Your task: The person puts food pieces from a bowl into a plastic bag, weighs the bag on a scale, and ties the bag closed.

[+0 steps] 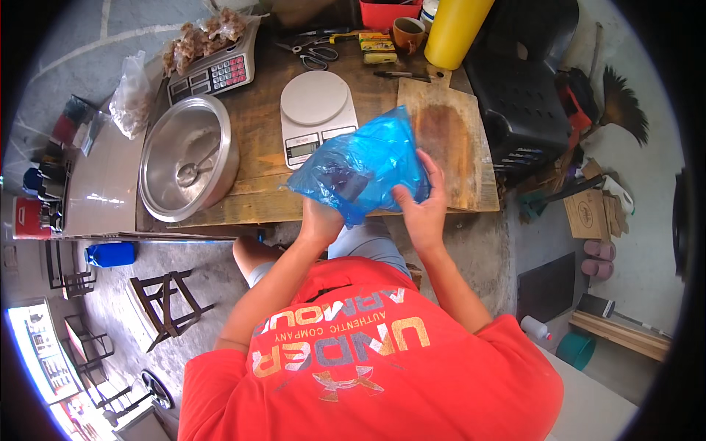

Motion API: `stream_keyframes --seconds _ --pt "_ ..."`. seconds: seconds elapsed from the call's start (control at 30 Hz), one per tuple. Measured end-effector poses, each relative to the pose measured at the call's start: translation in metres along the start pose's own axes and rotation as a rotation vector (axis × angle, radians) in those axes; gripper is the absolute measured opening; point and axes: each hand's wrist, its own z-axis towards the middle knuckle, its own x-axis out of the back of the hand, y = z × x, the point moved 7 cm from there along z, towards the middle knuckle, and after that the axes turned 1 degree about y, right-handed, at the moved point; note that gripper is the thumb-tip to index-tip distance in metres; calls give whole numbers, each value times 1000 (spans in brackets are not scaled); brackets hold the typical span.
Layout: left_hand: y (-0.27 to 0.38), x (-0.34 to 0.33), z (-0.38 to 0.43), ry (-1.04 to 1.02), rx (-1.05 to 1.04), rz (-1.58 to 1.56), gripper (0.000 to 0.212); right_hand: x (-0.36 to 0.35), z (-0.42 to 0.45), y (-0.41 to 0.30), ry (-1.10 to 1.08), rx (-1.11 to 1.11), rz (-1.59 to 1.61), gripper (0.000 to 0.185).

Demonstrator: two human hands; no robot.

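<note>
A blue translucent plastic bag [380, 151] is spread between my hands, above the front edge of the wooden table. My right hand [429, 201] grips its right side, thumb in front and fingers behind. At the bag's lower left is my left hand [322, 220], its fingers covered by the plastic; whether they are inside or behind it I cannot tell. A dark shape shows through the film there. Just beyond lies a white kitchen scale [315, 99], partly covered by the bag. To the left stands a steel bowl [156, 182] with a metal spoon [190, 172] in it.
A larger scale [220, 77] carries bags of brownish pieces [204, 38]. Scissors [314, 55], a pen [402, 75], a mug [408, 34] and a yellow cylinder [455, 33] lie or stand farther back. On the right are a wooden cutting board [477, 160] and a black plastic chair [518, 93].
</note>
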Motion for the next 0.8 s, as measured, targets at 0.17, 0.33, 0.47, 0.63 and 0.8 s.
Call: stream_keyframes --seconds 0.17,0.33,0.47,0.63,0.8 --pt "-8 -17 5 -248 88 176 8 -38 -14 -44 -329 756 -566 110" --pt "72 -20 5 -225 -501 257 12 -45 -5 -19 -339 285 -341 93" --pt "105 24 9 76 -589 57 16 -54 -2 -23 -617 242 -572 43" --pt "129 145 13 656 -577 -28 11 -64 19 -39 -907 380 -704 24" --pt "154 261 -28 933 -709 -298 7 -123 103 -107 -396 1033 -883 18"
